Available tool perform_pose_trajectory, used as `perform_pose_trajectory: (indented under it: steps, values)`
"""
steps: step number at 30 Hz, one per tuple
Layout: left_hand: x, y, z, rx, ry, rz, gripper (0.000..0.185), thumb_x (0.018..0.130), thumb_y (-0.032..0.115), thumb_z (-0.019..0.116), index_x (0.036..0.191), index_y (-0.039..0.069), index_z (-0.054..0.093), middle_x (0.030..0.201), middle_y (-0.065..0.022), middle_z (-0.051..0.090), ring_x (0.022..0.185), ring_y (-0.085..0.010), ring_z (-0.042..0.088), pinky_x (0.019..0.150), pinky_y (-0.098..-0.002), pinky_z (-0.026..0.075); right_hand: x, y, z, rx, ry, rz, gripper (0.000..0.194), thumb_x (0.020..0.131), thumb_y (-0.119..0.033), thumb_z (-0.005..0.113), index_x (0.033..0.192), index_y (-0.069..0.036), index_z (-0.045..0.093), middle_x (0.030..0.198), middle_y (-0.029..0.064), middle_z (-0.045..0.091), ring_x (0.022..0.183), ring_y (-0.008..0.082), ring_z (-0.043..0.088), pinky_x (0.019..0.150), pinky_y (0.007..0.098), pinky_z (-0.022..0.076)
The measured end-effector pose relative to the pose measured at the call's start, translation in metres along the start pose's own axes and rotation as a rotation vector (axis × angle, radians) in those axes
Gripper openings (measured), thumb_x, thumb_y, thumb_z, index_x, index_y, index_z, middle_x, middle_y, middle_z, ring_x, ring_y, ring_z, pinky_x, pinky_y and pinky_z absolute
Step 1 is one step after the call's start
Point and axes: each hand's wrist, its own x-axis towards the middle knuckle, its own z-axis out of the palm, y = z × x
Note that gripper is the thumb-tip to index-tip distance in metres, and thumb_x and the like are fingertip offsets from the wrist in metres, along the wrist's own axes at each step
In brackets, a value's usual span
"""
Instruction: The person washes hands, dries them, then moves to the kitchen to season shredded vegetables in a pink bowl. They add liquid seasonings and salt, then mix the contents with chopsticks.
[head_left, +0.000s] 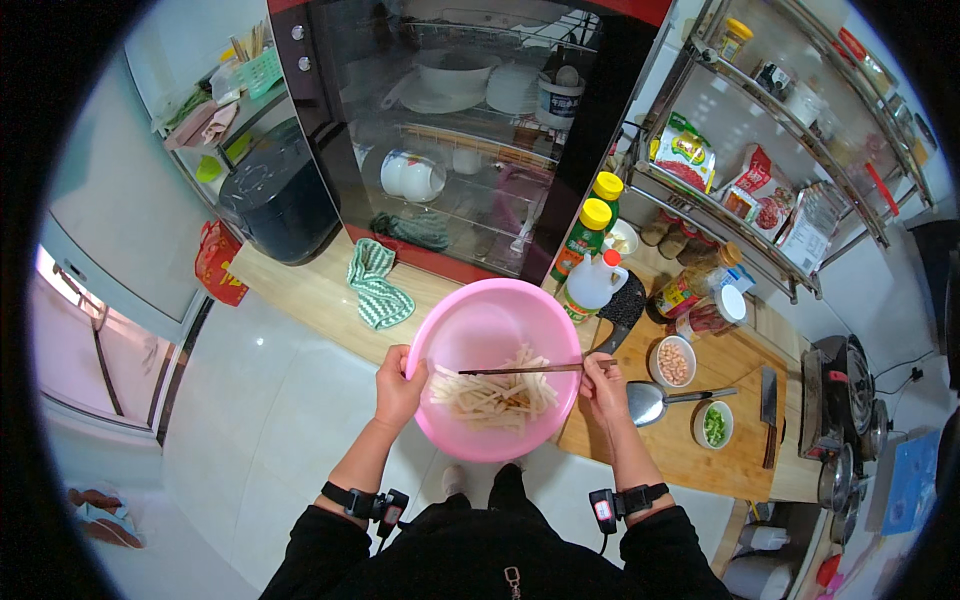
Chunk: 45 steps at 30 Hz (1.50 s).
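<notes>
A pink plastic basin (480, 319) is held in front of my body, tilted a little, partly over the counter edge. Pale cut vegetable strips (487, 397) lie in its lower half, with some brownish liquid or seasoning among them. My left hand (401, 386) grips the basin's left rim, thumb inside. On the right rim is my right hand (604, 386), which also pinches dark brown chopsticks (525, 369). They reach leftward across the basin, over the strips; whether their tips touch the strips is unclear.
On the right, a wooden cutting board (600, 435) bears a metal spatula (647, 403), a bowl of peanuts (673, 363), a bowl of chopped greens (714, 425) and a cleaver (769, 397). A white jug (589, 289) stands behind the basin, near a glass-fronted dish cabinet (465, 217). A green-striped cloth (379, 289) lies left.
</notes>
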Motion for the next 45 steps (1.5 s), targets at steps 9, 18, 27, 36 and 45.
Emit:
perform_pose_trajectory:
  steps: [9, 18, 27, 36, 45]
  values:
    - [-0.001, -0.003, 0.001, 0.052, 0.066, -0.002, 0.013, 0.081, 0.003, 0.055, 0.091, 0.000, 0.049, 0.072, 0.0002, 0.054, 0.061, -0.0038, 0.047, 0.054, -0.0186, 0.040, -0.034, 0.004, 0.066, -0.338, -0.185, 0.003, 0.018, 0.088, -0.018, 0.052, 0.083, -0.001, 0.058, 0.079, 0.0040, 0.057, 0.065, 0.0133, 0.054, 0.063, 0.0247, 0.0450]
    - [0.000, 0.000, 0.010, 0.074, 0.115, 0.014, 0.013, 0.078, 0.004, 0.058, 0.087, -0.001, 0.051, 0.064, -0.0026, 0.055, 0.057, -0.0064, 0.048, 0.052, -0.0231, 0.042, -0.051, -0.008, 0.107, -0.738, -0.519, -0.482, 0.008, 0.078, -0.002, 0.063, 0.086, 0.000, 0.061, 0.080, 0.0087, 0.059, 0.073, 0.0171, 0.056, 0.064, 0.0253, 0.0444]
    - [0.003, -0.010, 0.003, 0.123, 0.145, 0.002, 0.013, 0.077, 0.006, 0.058, 0.085, 0.000, 0.051, 0.064, -0.0037, 0.054, 0.057, -0.0087, 0.048, 0.054, -0.0248, 0.043, -0.078, -0.041, 0.072, -1.125, -0.631, -0.325, 0.014, 0.076, -0.005, 0.065, 0.089, -0.002, 0.062, 0.082, 0.0104, 0.061, 0.073, 0.0220, 0.060, 0.064, 0.0296, 0.0476]
    - [0.003, -0.012, 0.003, 0.099, 0.132, 0.036, 0.013, 0.077, 0.006, 0.057, 0.086, 0.001, 0.049, 0.063, -0.0053, 0.052, 0.056, -0.0100, 0.047, 0.053, -0.0263, 0.042, -0.085, -0.049, 0.057, -1.136, -0.285, -0.473, 0.012, 0.078, -0.006, 0.062, 0.088, 0.000, 0.062, 0.083, 0.0138, 0.062, 0.074, 0.0255, 0.060, 0.066, 0.0297, 0.0476]
    - [0.001, -0.004, 0.007, 0.116, 0.163, 0.029, 0.013, 0.077, 0.006, 0.056, 0.087, 0.001, 0.049, 0.062, -0.0062, 0.052, 0.056, -0.0111, 0.048, 0.053, -0.0275, 0.043, -0.073, -0.044, 0.056, -1.121, -0.059, -0.452, 0.012, 0.078, -0.006, 0.061, 0.087, 0.001, 0.062, 0.082, 0.0145, 0.063, 0.072, 0.0241, 0.061, 0.063, 0.0298, 0.0476]
